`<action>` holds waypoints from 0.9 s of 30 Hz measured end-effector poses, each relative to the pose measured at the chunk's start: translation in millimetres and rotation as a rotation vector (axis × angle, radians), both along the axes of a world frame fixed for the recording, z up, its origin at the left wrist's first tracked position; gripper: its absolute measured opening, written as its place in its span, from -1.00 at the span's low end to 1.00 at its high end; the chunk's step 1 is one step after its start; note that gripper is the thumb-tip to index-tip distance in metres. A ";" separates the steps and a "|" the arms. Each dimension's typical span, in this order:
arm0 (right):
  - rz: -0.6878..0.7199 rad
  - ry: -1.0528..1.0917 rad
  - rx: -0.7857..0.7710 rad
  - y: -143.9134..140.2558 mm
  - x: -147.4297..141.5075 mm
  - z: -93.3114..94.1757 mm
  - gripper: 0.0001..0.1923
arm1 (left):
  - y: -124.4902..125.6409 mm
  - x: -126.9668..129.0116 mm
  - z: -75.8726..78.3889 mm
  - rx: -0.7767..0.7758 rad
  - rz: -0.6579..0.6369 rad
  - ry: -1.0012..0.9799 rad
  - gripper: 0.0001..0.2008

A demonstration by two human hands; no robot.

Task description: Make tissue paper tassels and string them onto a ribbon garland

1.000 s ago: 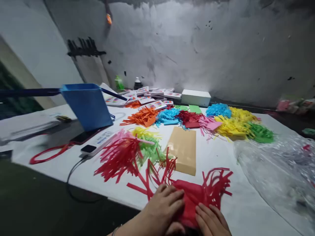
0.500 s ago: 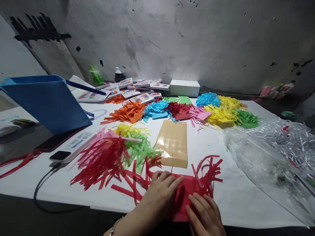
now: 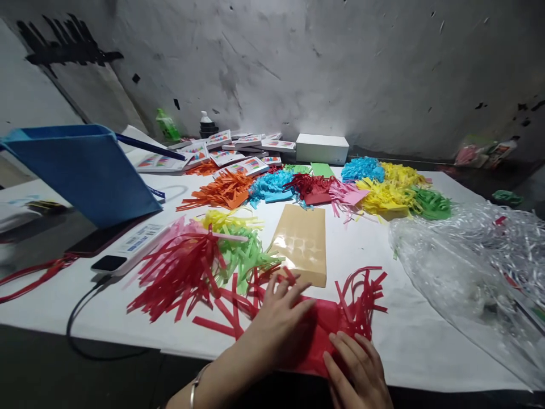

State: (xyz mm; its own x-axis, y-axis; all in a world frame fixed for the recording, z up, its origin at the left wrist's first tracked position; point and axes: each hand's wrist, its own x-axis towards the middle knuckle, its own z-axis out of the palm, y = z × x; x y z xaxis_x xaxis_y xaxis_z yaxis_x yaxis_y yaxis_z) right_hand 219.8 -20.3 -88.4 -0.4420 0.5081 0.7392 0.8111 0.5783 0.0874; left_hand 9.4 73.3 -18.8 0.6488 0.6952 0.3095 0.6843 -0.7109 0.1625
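Red fringed paper (image 3: 327, 326) lies crosswise, pressed under flat fingers of both hands (image 3: 281, 318).

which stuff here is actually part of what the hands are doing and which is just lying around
In hand:
left hand and right hand, both pressed flat on the red fringed paper.

Lying about:
tan packet
red and green fringe pile
coloured fringe bundles near the wall
blue bag
clear plastic bag
white box
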 end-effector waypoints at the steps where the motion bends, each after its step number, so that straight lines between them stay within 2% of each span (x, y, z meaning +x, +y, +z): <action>1: -0.008 0.002 0.000 -1.3 -0.2 0.6 -0.69 | 0.0 8.3 -1.2 -0.001 -0.018 0.037 -0.75; 4: -0.017 0.001 -0.013 -3.7 -1.1 1.4 -0.68 | 5.9 19.4 -0.6 -0.035 0.015 0.140 -0.72; 6: -0.019 0.008 -0.018 -3.9 -1.4 1.0 -0.69 | 13.7 11.9 1.3 -0.047 0.106 0.148 -0.72; 11: 0.017 0.055 -0.051 -2.3 -2.7 2.3 -0.71 | 31.1 -43.9 8.6 -0.056 0.467 0.009 -0.84; 14: 0.062 0.069 -0.052 -0.6 -4.0 8.7 -0.74 | 19.8 -69.3 15.8 0.110 0.670 -0.090 -0.77; 15: 0.071 0.072 -0.047 0.1 -4.4 11.3 -0.74 | 11.1 -71.2 17.3 0.170 0.665 -0.124 -0.72; 16: 0.076 0.076 -0.041 0.7 -4.6 13.8 -0.75 | 0.8 -69.5 17.7 0.206 0.598 -0.155 -0.68; 17: 0.082 0.070 -0.039 1.1 -4.9 15.8 -0.75 | -10.1 -64.6 16.4 0.214 0.467 -0.173 -0.64; 19: 0.094 0.066 -0.041 1.1 -5.0 17.7 -0.75 | -29.6 -49.0 8.9 0.165 0.101 -0.172 -0.61; 21: 0.090 0.101 -0.070 -0.4 -4.7 16.5 -0.73 | -41.3 -32.8 -3.1 0.087 -0.175 -0.172 -0.72; 23: 0.057 0.183 -0.120 -2.5 -3.7 13.6 -0.70 | -43.6 -22.3 -14.3 0.020 -0.243 -0.208 -0.84; 25: 0.026 0.235 -0.170 -3.1 -2.6 11.5 -0.71 | -39.3 -18.1 -20.1 -0.039 -0.191 -0.247 -0.80; 27: -0.007 0.247 -0.188 -0.3 -2.9 12.4 -0.75 | -32.0 -16.1 -19.3 -0.098 -0.106 -0.230 -0.83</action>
State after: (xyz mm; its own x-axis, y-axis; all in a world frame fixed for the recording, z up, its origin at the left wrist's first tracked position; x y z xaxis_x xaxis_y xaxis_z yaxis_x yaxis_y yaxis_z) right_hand 216.8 -20.6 -76.0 -0.2565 0.6486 0.7166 0.7985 0.5600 -0.2210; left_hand -6.7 41.3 -38.1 0.6395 0.6613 0.3919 0.5442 -0.7496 0.3769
